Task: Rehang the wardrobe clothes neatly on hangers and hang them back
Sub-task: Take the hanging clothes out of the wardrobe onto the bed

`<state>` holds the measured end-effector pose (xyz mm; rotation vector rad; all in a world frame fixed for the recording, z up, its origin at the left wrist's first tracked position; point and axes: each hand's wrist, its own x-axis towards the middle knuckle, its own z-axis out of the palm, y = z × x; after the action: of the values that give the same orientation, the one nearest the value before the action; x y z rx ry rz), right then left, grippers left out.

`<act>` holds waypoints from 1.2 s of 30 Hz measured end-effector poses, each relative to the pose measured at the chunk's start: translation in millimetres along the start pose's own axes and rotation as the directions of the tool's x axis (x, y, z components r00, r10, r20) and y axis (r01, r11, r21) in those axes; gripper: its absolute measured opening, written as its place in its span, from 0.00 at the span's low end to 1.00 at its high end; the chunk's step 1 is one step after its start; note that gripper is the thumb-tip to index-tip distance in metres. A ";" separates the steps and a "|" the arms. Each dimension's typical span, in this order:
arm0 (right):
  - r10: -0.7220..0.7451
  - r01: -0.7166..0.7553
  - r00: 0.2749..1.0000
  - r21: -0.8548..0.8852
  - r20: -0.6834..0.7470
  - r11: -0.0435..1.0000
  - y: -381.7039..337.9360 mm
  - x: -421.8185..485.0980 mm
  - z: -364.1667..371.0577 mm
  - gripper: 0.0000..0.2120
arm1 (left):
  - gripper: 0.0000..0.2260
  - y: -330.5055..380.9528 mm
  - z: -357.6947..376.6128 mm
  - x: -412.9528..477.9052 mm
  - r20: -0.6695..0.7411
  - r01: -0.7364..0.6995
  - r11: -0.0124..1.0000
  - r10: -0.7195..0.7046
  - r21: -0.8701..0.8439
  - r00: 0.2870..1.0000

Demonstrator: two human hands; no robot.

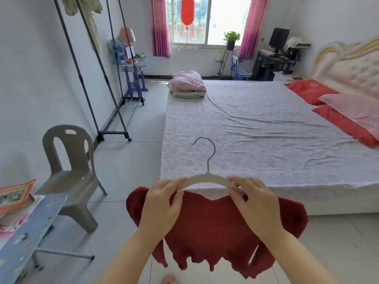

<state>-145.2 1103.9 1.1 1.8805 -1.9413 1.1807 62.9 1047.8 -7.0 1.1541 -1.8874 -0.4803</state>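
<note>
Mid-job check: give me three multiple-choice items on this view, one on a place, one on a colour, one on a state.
1. Where on the bed does the folded bedding lie?
A. near right corner
B. far left corner
C. middle

2. What colour is the sweater on the hanger?
A. red
B. blue
C. green

3. How is the hanger held?
A. by one hand only
B. not held, lying loose on the bed
C. by both hands

Answers: 1 B, it sits at the far left corner as seen here; 2 A, the knit is dark red; 3 C, the left hand and right hand each grip one arm of it.
</note>
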 end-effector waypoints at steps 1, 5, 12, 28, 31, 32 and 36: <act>0.012 -0.012 1.000 0.012 0.017 1.000 9.0 14.2 13.8 0.15 | 0.16 -10.2 9.1 15.6 0.000 0.013 1.000 -0.013 -0.001 1.000; 0.068 -0.072 0.994 0.039 0.091 0.997 42.4 71.2 75.6 0.14 | 0.16 -54.8 40.0 83.3 0.021 0.042 0.999 -0.042 -0.019 0.999; 0.169 -0.191 0.959 0.078 0.226 0.978 87.8 165.0 172.0 0.10 | 0.15 -124.8 76.0 197.9 0.101 0.068 0.997 -0.070 0.024 0.992; 0.221 -0.338 0.826 0.143 0.518 0.930 223.1 346.3 356.3 0.06 | 0.14 -243.7 195.3 404.7 0.188 0.262 0.953 -0.288 0.153 0.939; 0.219 -0.361 0.798 0.155 0.561 0.920 248.8 370.0 392.4 0.05 | 0.14 -266.3 219.5 437.3 0.199 0.320 0.928 -0.356 0.190 0.913; 0.221 -0.369 0.789 0.155 0.573 0.916 253.4 374.5 402.6 0.05 | 0.14 -272.5 224.2 444.4 0.200 0.341 0.918 -0.379 0.202 0.903; 0.212 -0.392 0.731 0.146 0.649 0.908 275.0 394.4 461.6 0.07 | 0.16 -308.6 247.3 470.6 0.211 0.442 0.856 -0.500 0.269 0.840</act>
<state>-289.0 475.0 -166.4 2.3955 -2.6394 1.0208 -75.1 463.5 -138.8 1.7970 -1.9085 -0.7593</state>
